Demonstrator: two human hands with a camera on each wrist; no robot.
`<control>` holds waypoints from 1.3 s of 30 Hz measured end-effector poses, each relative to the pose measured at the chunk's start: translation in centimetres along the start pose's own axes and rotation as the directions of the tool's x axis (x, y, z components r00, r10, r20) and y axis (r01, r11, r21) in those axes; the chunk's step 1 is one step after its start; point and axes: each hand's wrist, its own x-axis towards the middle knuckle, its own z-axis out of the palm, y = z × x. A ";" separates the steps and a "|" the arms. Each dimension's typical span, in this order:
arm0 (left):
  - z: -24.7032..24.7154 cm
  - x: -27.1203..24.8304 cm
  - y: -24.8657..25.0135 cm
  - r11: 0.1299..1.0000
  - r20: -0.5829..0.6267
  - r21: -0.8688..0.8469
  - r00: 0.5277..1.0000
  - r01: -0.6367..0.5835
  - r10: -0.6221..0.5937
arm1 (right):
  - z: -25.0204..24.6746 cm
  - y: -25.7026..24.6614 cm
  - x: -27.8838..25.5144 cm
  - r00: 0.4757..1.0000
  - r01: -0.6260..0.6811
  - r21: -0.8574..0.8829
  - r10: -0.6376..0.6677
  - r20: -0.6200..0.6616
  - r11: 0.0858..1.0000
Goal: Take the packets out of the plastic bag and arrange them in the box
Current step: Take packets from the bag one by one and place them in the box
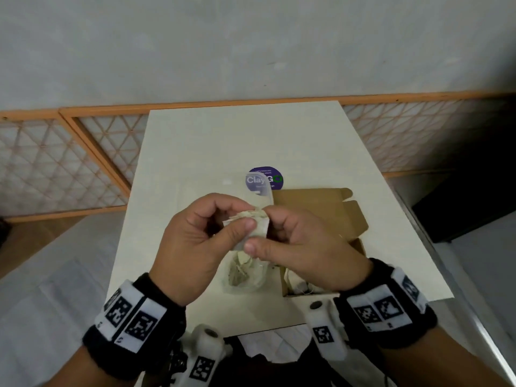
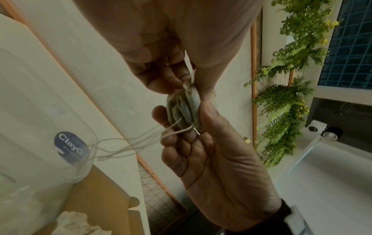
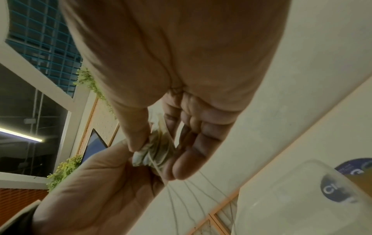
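Note:
Both hands hold a small stack of pale packets [image 1: 252, 220] with strings, lifted above the white table [image 1: 212, 141]. My left hand [image 1: 236, 215] pinches the stack from the left, thumb on its front. My right hand [image 1: 261, 230] pinches it from the right. In the left wrist view the packets [image 2: 185, 109] trail strings [image 2: 128, 143] down into the clear plastic bag [image 2: 40, 111]. The bag [image 1: 243, 277] lies below the hands with more packets inside. The open brown cardboard box [image 1: 321, 208] sits on the right, with several packets [image 1: 298, 283] in it.
A round purple ClayGo label [image 1: 269, 178] lies behind the bag, partly under it. An orange lattice fence [image 1: 69, 163] runs behind the table. A dark object [image 1: 469, 208] stands to the right. The table's near edge [image 1: 251, 331] is close to my wrists.

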 end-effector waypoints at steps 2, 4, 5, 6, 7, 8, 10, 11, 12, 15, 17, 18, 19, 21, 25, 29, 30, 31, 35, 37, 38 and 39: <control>0.1 -0.1 -0.3 1.000 0.003 0.027 1.000 -0.006 0.006 | -0.2 0.6 -0.1 0.998 0.000 -0.018 -0.001 -0.065 1.000; 0.5 -0.1 -0.3 1.000 0.008 -0.002 1.000 -0.019 0.019 | -0.8 0.7 -0.4 0.995 0.007 -0.044 -0.011 -0.097 0.999; 0.6 -0.1 -0.2 0.999 0.005 -0.026 1.000 -0.028 0.028 | -1.3 0.6 -0.6 0.994 0.008 -0.046 -0.013 -0.109 0.999; 0.7 0.0 -0.2 0.999 -0.004 -0.042 0.999 -0.035 0.034 | -2.0 0.4 -0.9 0.991 0.010 -0.050 -0.017 -0.130 0.999; 0.7 0.0 -0.1 0.998 -0.013 -0.047 0.999 -0.036 0.035 | -2.9 -0.1 -1.4 0.986 0.017 -0.063 -0.027 -0.162 0.998; 0.7 0.0 -0.1 0.999 -0.021 -0.042 0.999 -0.031 0.030 | -3.9 -0.6 -2.0 0.980 0.026 -0.083 -0.042 -0.196 0.996; 0.4 0.0 -0.5 1.000 -0.032 -0.013 0.999 0.006 -0.006 | -6.1 -1.8 -3.4 0.966 0.033 -0.142 -0.068 -0.250 0.989; 0.2 -0.1 -0.8 0.999 -0.038 0.009 0.999 0.037 -0.036 | -7.1 -2.3 -4.2 0.961 0.027 -0.181 -0.075 -0.267 0.983; 0.0 -0.2 -1.3 0.997 -0.041 0.042 0.997 0.067 -0.065 | -8.1 -2.7 -5.1 0.957 0.015 -0.216 -0.076 -0.279 0.976; -0.8 -0.7 -3.1 0.968 -0.034 0.220 0.992 0.122 -0.118 | -10.0 -2.9 -7.2 0.948 -0.033 -0.266 -0.054 -0.314 0.963; -1.2 -1.0 -4.6 0.926 -0.025 0.342 0.987 0.157 -0.158 | -10.6 -1.9 -8.0 0.946 -0.095 -0.276 0.000 -0.325 0.956; -1.4 -1.2 -5.4 0.903 -0.015 0.387 0.981 0.183 -0.193 | -10.8 -0.9 -8.2 0.944 -0.144 -0.284 0.045 -0.328 0.948; -1.6 -1.3 -6.1 0.882 -0.003 0.420 0.973 0.211 -0.232 | -11.1 0.5 -8.3 0.938 -0.206 -0.313 0.096 -0.332 0.927; -2.1 -1.6 -7.4 0.832 0.017 0.498 0.957 0.244 -0.291 | -11.9 4.2 -8.4 0.912 -0.357 -0.444 0.205 -0.355 0.821; -3.2 -2.1 -8.8 0.676 0.045 0.688 0.915 0.264 -0.402 | -12.8 11.0 -7.7 0.846 -0.520 -0.689 0.416 -0.333 0.505; -3.7 -2.5 -9.5 0.630 0.054 0.729 0.895 0.268 -0.443 | -12.1 13.8 -6.8 0.803 -0.558 -0.717 0.490 -0.340 0.417; -3.8 -2.5 -9.7 0.631 0.047 0.726 0.895 0.274 -0.443 | -11.9 14.1 -6.5 0.794 -0.566 -0.721 0.498 -0.348 0.399; -3.8 -2.6 -9.8 0.633 0.044 0.722 0.896 0.278 -0.443 | -11.9 14.4 -6.4 0.786 -0.573 -0.726 0.507 -0.354 0.380; -4.0 -2.5 -10.2 0.641 0.025 0.713 0.904 0.284 -0.428 | -11.8 14.9 -5.8 0.780 -0.589 -0.713 0.498 -0.378 0.380; -4.1 -2.4 -10.1 0.639 0.020 0.712 0.902 0.290 -0.431 | -11.7 15.1 -5.8 0.766 -0.622 -0.673 0.490 -0.417 0.399; -4.1 -2.4 -10.1 0.637 0.019 0.714 0.902 0.290 -0.432 | -11.7 15.3 -5.9 0.756 -0.641 -0.647 0.485 -0.439 0.413; -4.2 -2.3 -10.2 0.633 0.019 0.718 0.901 0.289 -0.433 | -11.6 15.4 -6.0 0.745 -0.660 -0.618 0.481 -0.463 0.427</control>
